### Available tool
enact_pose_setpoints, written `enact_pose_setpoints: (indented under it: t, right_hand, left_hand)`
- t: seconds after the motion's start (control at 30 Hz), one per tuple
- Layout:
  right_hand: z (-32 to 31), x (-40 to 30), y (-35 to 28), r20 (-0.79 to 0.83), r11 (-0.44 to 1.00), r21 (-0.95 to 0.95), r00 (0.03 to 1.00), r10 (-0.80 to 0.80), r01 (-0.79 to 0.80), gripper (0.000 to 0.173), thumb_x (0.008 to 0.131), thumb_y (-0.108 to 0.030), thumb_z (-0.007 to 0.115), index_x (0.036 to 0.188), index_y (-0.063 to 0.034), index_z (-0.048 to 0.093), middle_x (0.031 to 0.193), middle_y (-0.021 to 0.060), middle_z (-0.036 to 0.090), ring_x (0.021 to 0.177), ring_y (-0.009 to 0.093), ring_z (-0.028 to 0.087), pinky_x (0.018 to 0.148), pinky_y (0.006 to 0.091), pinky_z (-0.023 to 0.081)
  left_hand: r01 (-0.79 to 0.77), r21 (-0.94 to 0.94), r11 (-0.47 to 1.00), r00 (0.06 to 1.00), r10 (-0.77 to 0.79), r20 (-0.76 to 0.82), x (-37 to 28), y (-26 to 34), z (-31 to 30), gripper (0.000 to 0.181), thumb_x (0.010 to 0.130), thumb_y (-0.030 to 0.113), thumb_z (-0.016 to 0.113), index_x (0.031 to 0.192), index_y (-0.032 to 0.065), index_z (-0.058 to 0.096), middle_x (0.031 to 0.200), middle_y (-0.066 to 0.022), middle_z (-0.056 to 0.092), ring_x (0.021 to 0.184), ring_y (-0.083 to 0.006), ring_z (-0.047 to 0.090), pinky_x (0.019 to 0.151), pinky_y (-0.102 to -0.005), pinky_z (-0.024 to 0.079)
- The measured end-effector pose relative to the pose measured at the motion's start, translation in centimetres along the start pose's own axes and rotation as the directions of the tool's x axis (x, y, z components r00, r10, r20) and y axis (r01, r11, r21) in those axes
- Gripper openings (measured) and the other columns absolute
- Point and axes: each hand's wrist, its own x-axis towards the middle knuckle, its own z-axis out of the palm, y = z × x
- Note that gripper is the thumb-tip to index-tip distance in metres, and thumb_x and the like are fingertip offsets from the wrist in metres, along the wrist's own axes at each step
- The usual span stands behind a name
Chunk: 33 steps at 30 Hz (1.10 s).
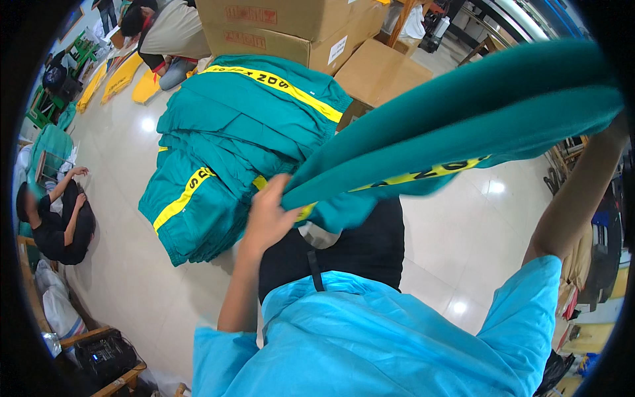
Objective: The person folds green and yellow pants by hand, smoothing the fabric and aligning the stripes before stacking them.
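Observation:
A teal garment [446, 129] with a yellow band bearing black lettering stretches between both hands, raised on the right and slightly blurred. My left hand [270, 211] grips its lower end, close to my waist. High at the right rim, my right hand [617, 130] holds the other end; its fingers are hidden by cloth and the dark picture edge. Just beyond my left hand lies a thick pile of similar teal garments [238, 124] with yellow lettered bands. A folded part of the pile [193, 213] with elastic-looking gathered edges lies nearest my left arm.
Cardboard boxes [268, 34] stand behind the pile, with a lower box [382, 72] beside them. One person [168, 39] crouches near yellow cloth pieces [121, 77]; another person [59, 223] sits on the tiled floor [144, 297] at left. A black speaker-like box [106, 355] stands at lower left.

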Motion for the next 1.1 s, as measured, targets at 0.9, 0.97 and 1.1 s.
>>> enact_pose_setpoints:
  t: [0.9,0.97,1.1]
  right_hand:
    - [38.3,-33.6,12.7,0.22,-0.088,0.548,0.042,0.975,-0.832,0.058,0.108,-0.043,0.061,0.143,0.0031,0.056,0.128,0.0182,0.067,0.121,0.024,0.064,0.1,0.0374,0.053]
    - [38.3,-34.3,13.4,0.234,-0.104,0.546,0.032,0.972,-0.831,0.053,0.107,-0.043,0.062,0.134,0.0023,0.061,0.119,0.0149,0.069,0.114,0.021,0.064,0.096,0.0349,0.053]
    - [38.5,-35.1,14.4,0.145,0.017,0.528,0.11,0.983,-0.849,0.039,0.106,-0.043,0.064,0.107,-0.0038,0.066,0.095,0.0027,0.066,0.091,0.011,0.059,0.083,0.0286,0.05]
  left_hand:
    - [0.72,0.257,0.644,0.686,-0.605,-0.404,-20.4,-20.6,1.3,0.075,0.1,0.039,0.072,0.153,-0.0056,0.044,0.15,-0.0293,0.047,0.14,-0.0444,0.049,0.116,-0.0475,0.04]
    - [0.744,0.211,0.634,0.664,-0.668,-0.335,-19.2,-21.3,0.9,0.073,0.1,0.039,0.071,0.15,-0.008,0.046,0.15,-0.0294,0.047,0.138,-0.0449,0.049,0.116,-0.0481,0.041]
    - [0.813,-0.137,0.566,0.484,-0.788,-0.381,-20.7,-25.1,-0.9,0.068,0.102,0.038,0.066,0.149,-0.0069,0.047,0.147,-0.0262,0.051,0.133,-0.0401,0.055,0.112,-0.0468,0.045]
